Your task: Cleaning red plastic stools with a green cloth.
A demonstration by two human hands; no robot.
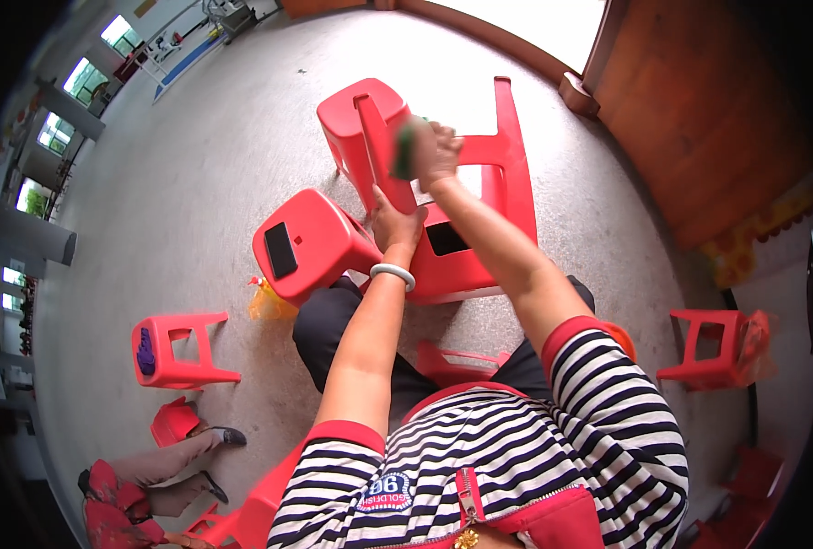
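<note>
Left hand point(395, 222) is gripping a red stool point(516, 188) while right hand point(437, 156) is clutching a blurred green pad point(404, 152), apparently scrubbing, next calling for steady bracing.

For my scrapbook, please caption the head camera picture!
Left hand gripping a leg of a red stool, right hand holding a blurred green thing near it.
</note>
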